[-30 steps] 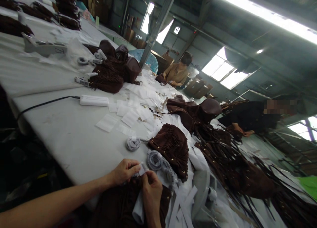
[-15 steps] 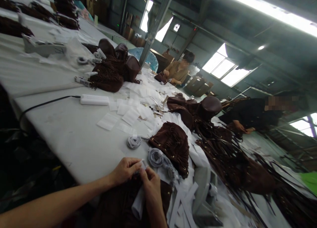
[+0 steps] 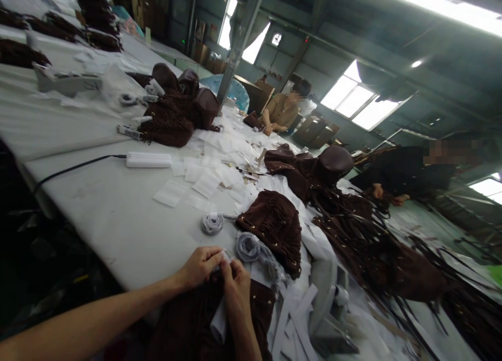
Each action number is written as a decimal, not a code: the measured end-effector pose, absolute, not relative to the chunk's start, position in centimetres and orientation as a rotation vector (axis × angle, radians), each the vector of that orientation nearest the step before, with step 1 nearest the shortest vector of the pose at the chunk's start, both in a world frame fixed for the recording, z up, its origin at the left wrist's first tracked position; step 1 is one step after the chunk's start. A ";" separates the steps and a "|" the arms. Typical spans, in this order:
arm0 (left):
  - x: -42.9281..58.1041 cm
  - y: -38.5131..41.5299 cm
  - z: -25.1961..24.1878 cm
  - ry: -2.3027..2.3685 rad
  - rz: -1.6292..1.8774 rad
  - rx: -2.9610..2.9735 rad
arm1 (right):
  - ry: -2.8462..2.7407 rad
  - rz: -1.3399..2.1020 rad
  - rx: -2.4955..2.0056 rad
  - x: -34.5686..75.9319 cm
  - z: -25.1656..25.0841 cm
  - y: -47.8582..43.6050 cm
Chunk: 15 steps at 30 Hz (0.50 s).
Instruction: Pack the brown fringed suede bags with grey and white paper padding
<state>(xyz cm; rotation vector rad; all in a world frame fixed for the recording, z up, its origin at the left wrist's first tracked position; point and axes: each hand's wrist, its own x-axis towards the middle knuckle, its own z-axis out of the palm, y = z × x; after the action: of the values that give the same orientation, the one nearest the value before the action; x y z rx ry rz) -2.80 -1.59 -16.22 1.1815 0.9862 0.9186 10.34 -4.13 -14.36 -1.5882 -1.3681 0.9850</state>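
My left hand (image 3: 201, 267) and my right hand (image 3: 236, 286) meet at the near edge of the table. Both pinch a strip of white wrapping paper (image 3: 219, 319), whose loose end hangs below my right wrist. What the paper is wrapped round between the fingertips is hidden. Beneath the hands lies a dark brown bag (image 3: 188, 324) with a gold eyelet at its right side. Just beyond, a fringed brown bag (image 3: 270, 225) rests on the table, with a wrapped, coiled strap (image 3: 248, 246) beside it. Another white coil (image 3: 213, 223) sits to its left.
A grey tape dispenser (image 3: 329, 303) stands at right, by cut white paper strips (image 3: 292, 319). More brown bags (image 3: 392, 261) with long straps spread along the right. A white power strip (image 3: 148, 160) with a black cord lies left. Two people work across the table.
Both hands stay together on the white paper, with only small finger movements. The view has shifted slightly. The far person's hands have moved a little.
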 end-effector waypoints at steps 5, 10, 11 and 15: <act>-2.7 -1.4 -16.9 0.991 0.951 1.132 | -1.407 1.005 -1.488 10.2 -15.1 -4.0; -2.4 -1.3 -17.5 1.044 0.992 1.109 | -1.427 1.018 -1.446 10.1 -15.2 -3.6; -2.3 -1.4 -17.5 1.064 1.008 1.101 | -1.425 0.995 -1.448 10.0 -15.1 -3.6; -1.9 -1.7 -17.1 1.134 1.060 1.103 | -1.374 0.897 -1.480 9.6 -14.3 -4.2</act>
<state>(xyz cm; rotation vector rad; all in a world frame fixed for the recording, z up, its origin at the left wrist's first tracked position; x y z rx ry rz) -1.95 -1.69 -17.09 1.1029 1.1339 1.0599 9.59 -4.19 -14.31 -1.4798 -1.3737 0.8968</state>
